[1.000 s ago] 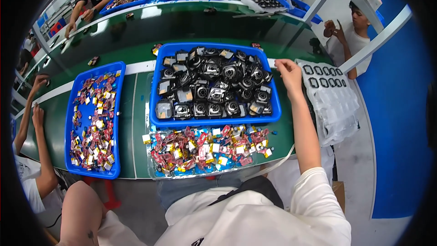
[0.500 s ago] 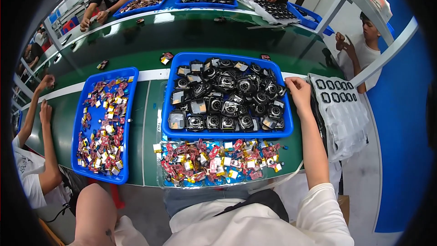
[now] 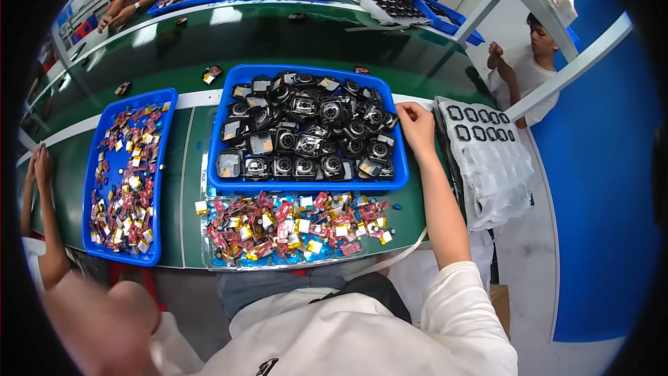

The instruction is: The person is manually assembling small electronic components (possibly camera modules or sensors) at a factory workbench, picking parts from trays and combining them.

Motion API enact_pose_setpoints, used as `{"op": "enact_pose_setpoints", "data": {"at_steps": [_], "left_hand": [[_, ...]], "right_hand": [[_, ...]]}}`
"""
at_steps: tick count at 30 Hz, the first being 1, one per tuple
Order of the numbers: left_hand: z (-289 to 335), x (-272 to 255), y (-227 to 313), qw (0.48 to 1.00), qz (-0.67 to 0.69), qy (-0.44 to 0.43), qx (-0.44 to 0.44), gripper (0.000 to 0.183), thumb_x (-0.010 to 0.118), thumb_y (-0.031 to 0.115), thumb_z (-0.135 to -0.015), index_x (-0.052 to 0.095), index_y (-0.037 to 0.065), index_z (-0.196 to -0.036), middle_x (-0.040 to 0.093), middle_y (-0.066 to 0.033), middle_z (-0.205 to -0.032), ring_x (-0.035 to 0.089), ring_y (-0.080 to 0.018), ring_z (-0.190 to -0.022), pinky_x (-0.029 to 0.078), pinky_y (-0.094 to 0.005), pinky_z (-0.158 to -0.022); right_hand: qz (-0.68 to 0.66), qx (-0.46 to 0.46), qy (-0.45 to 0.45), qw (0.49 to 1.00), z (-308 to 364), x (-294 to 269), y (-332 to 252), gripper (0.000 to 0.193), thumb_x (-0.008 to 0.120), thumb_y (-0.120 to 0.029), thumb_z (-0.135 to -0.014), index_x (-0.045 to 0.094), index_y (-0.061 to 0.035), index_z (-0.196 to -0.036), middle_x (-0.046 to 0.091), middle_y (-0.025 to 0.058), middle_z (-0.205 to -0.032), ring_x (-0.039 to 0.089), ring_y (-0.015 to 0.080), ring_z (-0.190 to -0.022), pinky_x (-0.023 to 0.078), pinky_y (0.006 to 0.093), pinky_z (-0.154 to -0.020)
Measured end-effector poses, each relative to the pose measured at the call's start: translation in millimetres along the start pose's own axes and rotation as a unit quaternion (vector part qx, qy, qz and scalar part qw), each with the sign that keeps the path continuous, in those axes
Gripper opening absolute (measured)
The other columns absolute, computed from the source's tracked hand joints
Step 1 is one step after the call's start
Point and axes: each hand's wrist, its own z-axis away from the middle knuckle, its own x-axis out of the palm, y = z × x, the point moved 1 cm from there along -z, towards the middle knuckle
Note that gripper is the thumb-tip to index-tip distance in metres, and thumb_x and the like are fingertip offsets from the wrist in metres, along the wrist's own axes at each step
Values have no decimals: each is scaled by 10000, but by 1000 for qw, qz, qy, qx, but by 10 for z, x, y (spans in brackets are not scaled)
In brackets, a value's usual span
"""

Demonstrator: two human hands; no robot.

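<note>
Right grip [image 3: 416, 127] is at the right rim of a blue tray [image 3: 313, 185], fingers bent and close together; whether they pinch the rim cannot be told. The tray sits on the green counter [image 3: 412, 205], heaped with black watch-like cases [image 3: 306, 144]. Red circuit boards [image 3: 282, 228] lie strewn along its near side. Left stands a second tray [image 3: 161, 188]; right lie black frames [image 3: 477, 115]. The left arm [image 3: 104, 327] blurs near left, the left grip out of view, its state untellable.
</note>
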Motion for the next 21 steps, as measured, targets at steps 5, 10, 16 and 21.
{"op": "enact_pose_setpoints", "data": {"at_steps": [5,10,16,21], "left_hand": [[-39,900,-124,961,-201,-173,-79,205,759,43,-644,697,58,-839,581,-66,-860,493,-233,-769,389,-350,-645],[327,1163,-509,907,-326,-248,-94,109,736,129,-696,674,71,-764,522,-50,-828,477,-254,-852,345,-388,-692],[286,1174,-542,931,-225,-273,-90,87,703,73,-701,642,70,-763,528,-45,-829,483,-250,-831,365,-374,-693],[3,1221,-386,958,-181,-219,-28,127,713,48,-676,647,73,-782,554,-43,-832,503,-243,-770,416,-342,-642]], "right_hand": [[-68,2,11,998,-15,84,-67,201,651,-197,-843,701,-7,-885,682,77,-732,625,125,-671,489,269,-647],[-87,-68,20,994,57,110,-342,193,643,-182,-855,692,1,-893,687,73,-776,617,116,-694,481,265,-632],[-187,-97,-28,977,283,42,-682,126,620,-113,-881,674,1,-892,672,60,-886,608,106,-793,464,228,-655],[-309,-152,-234,909,638,-18,-1201,144,577,-35,-883,664,7,-990,650,82,-984,607,171,-919,481,286,-807]]}}
